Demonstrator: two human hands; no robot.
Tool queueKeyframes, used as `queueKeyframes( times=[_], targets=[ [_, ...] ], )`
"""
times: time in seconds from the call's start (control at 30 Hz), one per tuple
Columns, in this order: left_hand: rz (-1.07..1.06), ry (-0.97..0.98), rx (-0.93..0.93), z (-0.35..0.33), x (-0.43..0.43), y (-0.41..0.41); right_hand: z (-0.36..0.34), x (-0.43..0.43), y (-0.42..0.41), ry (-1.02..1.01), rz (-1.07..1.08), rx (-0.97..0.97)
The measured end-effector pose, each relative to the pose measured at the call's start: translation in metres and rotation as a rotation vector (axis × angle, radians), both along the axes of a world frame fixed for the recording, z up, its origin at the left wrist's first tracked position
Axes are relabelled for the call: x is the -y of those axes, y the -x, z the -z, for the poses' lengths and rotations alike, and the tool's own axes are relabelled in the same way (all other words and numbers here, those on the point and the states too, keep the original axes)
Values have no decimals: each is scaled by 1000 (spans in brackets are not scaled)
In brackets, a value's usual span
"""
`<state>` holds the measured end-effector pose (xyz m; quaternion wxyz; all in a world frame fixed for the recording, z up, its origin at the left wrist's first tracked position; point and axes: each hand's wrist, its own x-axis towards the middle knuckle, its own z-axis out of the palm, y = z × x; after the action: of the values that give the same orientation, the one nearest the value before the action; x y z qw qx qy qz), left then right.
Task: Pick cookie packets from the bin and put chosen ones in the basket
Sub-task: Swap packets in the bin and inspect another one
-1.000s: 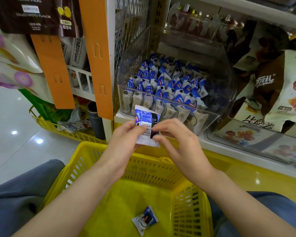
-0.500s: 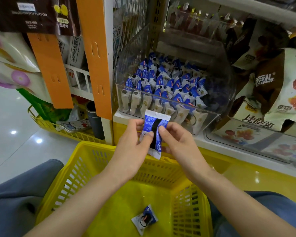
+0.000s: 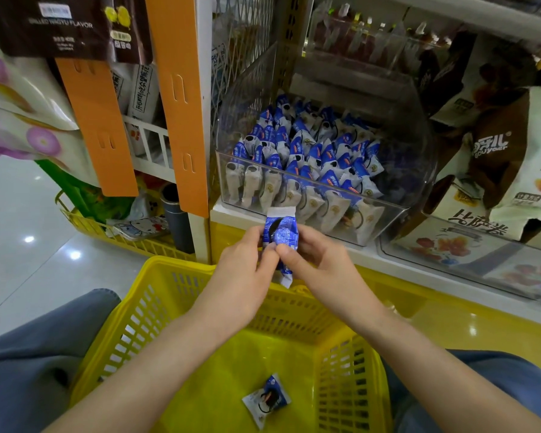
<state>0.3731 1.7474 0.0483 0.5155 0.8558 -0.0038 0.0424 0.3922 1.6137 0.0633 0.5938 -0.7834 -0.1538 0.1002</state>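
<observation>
A pair of knees in grey-blue trousers [image 3: 28, 354] is seen at the bottom edge, with a yellow slatted plastic basket [image 3: 144, 314] set between them. On the basket floor, near its right wall, one small blue-and-white cookie packet [image 3: 266, 400] is lying flat and apart from everything else.

Above the far rim of the basket, a second blue-and-white cookie packet with crimped white ends [image 3: 281, 235] is held upright by both hands. It is pinched on its left side by the left hand [image 3: 244, 273] and on its right side by the right hand [image 3: 322, 264]. The fingers of each hand are curled round the wrapper, and the two thumbs are pressed on its front, almost touching each other. The packet's top end stands clear of the fingers; its bottom end shows below them.

Just beyond the hands, a white shelf ledge [image 3: 419, 270] is seen, and on it a clear plastic bin [image 3: 400, 182] is placed. The bin is packed with rows of upright blue-and-white cookie packets [image 3: 310, 157] of the same kind.

To the right of the bin, large brown-and-cream snack bags [image 3: 497, 157] are stacked. To its left, two orange slotted strips [image 3: 178, 98] are hung down the shelf upright, and behind them another yellow basket [image 3: 132, 243] is set on the glossy floor.
</observation>
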Motion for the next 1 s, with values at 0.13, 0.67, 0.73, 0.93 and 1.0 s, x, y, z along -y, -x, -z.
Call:
queueKeyframes(
  times=[0.13,0.67,0.73,0.93,1.0],
  targets=[
    [12,-56,21,-2,-4,-2,-1,1,-3,52,-20,-18],
    [-14,-307,189,-8,-2,6,8,-3,1,35,75,-52],
    [8,-354,197,-8,-1,7,8,-3,0,35,102,-57],
    [20,-406,225,-2,-3,5,8,-5,3,155,111,28],
    [8,-366,211,0,-2,3,8,-5,3,140,117,17]
  ],
)
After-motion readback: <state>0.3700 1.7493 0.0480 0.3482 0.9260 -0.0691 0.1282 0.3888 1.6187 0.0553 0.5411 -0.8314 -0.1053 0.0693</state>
